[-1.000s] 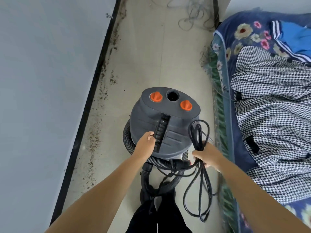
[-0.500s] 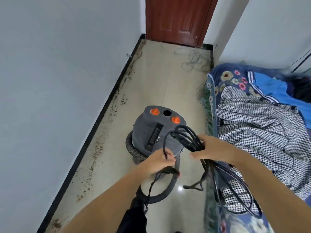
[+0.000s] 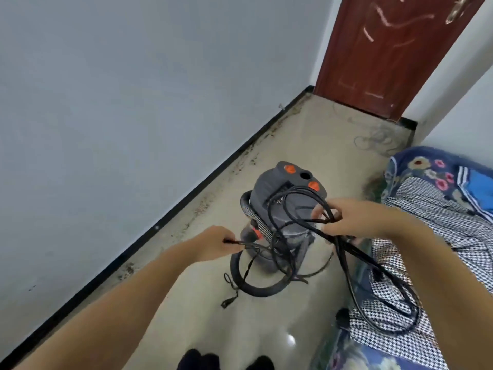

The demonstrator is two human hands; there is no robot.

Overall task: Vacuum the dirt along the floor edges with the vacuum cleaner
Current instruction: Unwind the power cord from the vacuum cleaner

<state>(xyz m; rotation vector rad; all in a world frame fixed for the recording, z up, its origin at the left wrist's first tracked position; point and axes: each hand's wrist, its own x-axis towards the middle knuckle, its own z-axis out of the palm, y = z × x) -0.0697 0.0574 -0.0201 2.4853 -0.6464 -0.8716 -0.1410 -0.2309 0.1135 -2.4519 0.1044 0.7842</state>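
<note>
A dark grey canister vacuum cleaner (image 3: 288, 206) with two orange knobs on its lid stands upright on the glossy beige tiled floor (image 3: 314, 129), in the middle of a narrow strip between a pale grey wall (image 3: 133, 89) and a bed. A black ribbed hose (image 3: 248, 285) curls round the base of the machine and loops out onto the floor in front of it.

The person's right hand (image 3: 344, 220) grasps a bundle of loops of black power cord (image 3: 346, 252) above and just in front of the vacuum's lid; some loops arch over the lid, while others hang down on the right and drape over the bed's black-and-white houndstooth blanket (image 3: 440, 236). The left hand (image 3: 216, 244) is clenched round a strand of the same cord, pulled out to the left beside the canister's lower body. A thinner cord end with a small plug (image 3: 228, 303) dangles below it, close to the floor.

Brown dirt (image 3: 240, 164) lies scattered along the black skirting board (image 3: 186, 196) at the foot of the wall, from near the person up to the corner. A reddish-brown wooden door (image 3: 394, 49) closes the far end, with a tangle of thin wire (image 3: 378, 140) lying on the floor before it. A dark blue floral quilt (image 3: 421, 166) covers the head of the bed.
</note>
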